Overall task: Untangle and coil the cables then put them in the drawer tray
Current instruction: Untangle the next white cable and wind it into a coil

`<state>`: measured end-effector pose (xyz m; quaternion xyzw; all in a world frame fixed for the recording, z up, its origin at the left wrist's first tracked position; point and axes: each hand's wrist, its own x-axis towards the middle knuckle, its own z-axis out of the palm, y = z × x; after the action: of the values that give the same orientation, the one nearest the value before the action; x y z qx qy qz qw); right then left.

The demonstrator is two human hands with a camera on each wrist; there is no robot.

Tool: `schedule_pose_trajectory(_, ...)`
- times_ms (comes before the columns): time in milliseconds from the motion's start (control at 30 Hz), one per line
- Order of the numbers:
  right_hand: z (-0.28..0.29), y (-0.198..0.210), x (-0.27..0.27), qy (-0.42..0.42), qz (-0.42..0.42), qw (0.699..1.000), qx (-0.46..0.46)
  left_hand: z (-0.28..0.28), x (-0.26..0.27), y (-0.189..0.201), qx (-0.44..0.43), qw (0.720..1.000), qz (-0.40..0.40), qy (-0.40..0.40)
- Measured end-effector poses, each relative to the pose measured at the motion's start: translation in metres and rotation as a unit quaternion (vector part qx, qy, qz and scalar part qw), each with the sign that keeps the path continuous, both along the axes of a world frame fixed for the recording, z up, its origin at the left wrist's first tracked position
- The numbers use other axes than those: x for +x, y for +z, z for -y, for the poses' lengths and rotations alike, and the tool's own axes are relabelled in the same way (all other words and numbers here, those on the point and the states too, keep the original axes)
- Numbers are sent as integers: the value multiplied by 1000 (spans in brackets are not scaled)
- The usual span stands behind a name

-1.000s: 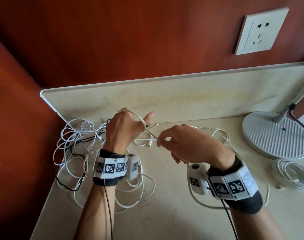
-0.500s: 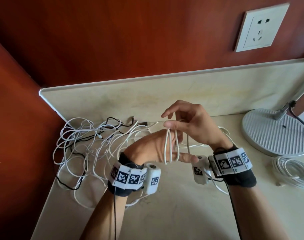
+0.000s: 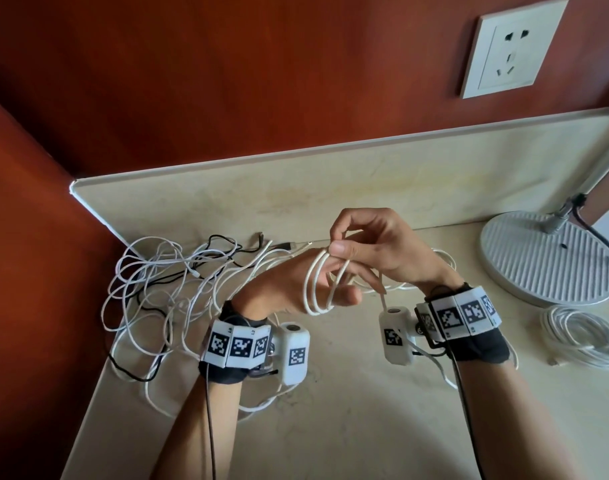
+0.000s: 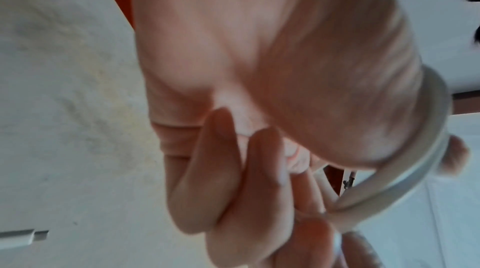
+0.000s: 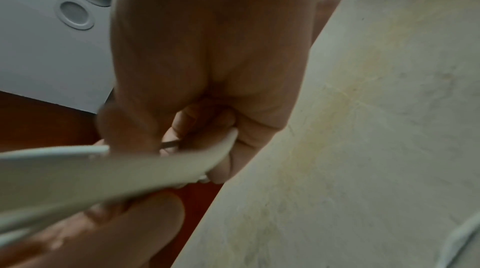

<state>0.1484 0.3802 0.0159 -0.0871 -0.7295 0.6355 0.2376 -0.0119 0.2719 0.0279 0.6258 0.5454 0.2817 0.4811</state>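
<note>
A white cable (image 3: 315, 289) is wound in about three loops round my left hand (image 3: 331, 282), which is raised above the counter with its thumb pointing right. The left wrist view shows that cable (image 4: 255, 112) passing round the thumb side while the fingers (image 4: 207, 169) curl inward. My right hand (image 3: 336, 249) hovers just above and pinches the top of the loops between thumb and forefinger. In the right wrist view the cable (image 5: 103, 169) runs blurred across the curled fingers (image 5: 221, 165). Its loose tail trails toward a tangle of white and black cables (image 3: 164, 282) in the left corner. No drawer tray is in view.
A coiled white cable (image 3: 580, 337) lies on the beige counter (image 3: 365, 427) at the right. Behind it stands a round grey lamp base (image 3: 545, 258) with a black cord. A wall socket (image 3: 511, 46) sits on the red wall; another red wall closes the left side.
My left hand has moved right, away from the tangle, and now carries cable loops round it. My right hand has risen above it, pinching the loops; little differs over the last half second.
</note>
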Motion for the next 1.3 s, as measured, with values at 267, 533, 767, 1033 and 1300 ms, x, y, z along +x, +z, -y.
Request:
schedule_pose_trajectory(267,-5,2,1,-49,72,995,39,-1,-2,-10,-4,994,65,87)
schedule_pose_trajectory(533,-10,4,7,-54,81,988,-120,-7,5,-13,166,982,13,90)
schedule_pose_trajectory(767,-13,12,16,34,19,962,-270,-6,18,10,189,970,136,73)
schedule_pose_trajectory(1033,-17,5,20,66,-4,968,-242,3,-4,-7,197,929,130,286)
schedule_pose_trajectory(1300,-3,-11,-10,-124,116,985,-12,-4,-5,-3,261,907,119,309)
